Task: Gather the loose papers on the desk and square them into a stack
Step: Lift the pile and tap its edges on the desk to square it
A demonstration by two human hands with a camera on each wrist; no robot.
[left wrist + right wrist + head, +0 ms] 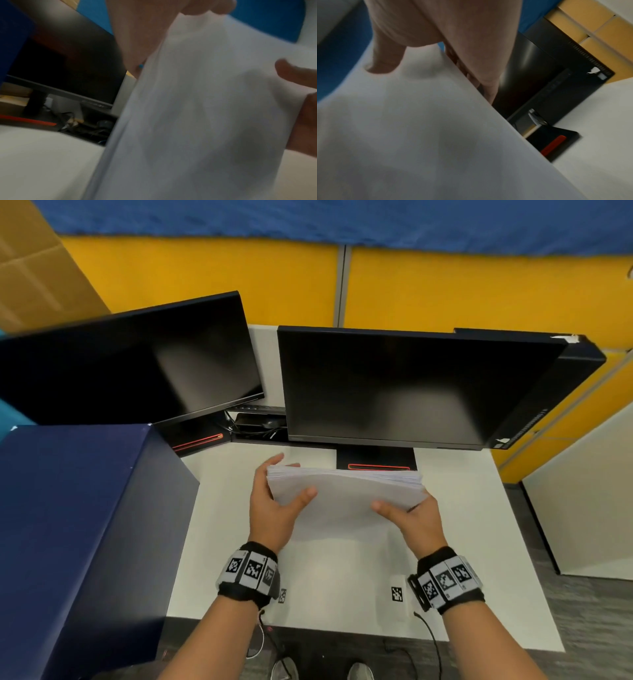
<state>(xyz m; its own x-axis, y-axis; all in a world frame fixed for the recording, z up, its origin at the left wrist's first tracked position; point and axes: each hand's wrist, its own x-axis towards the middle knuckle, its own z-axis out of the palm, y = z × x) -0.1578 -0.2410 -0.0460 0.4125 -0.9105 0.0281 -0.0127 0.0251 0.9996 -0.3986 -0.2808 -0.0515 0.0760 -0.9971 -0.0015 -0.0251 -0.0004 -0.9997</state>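
A thick stack of white papers (346, 498) stands tilted on its long edge on the white desk (325, 570), just in front of the right monitor's base. My left hand (270, 505) holds the stack's left end, thumb on the near face and fingers behind it. My right hand (414, 517) holds the right end the same way, thumb on the front sheet. In the left wrist view the papers (205, 108) fill the picture under my left hand (137, 33). The right wrist view shows my right hand (462, 33) gripping the papers (419, 121). The top edges of the sheets look slightly uneven.
Two dark monitors (394, 385) (130, 364) stand close behind the stack, their bases (376, 462) marked with red stripes. A tall dark blue box (78, 525) bounds the left. Cables (253, 422) lie between the monitors. Printed marker tags (396, 594) sit near the desk's front edge.
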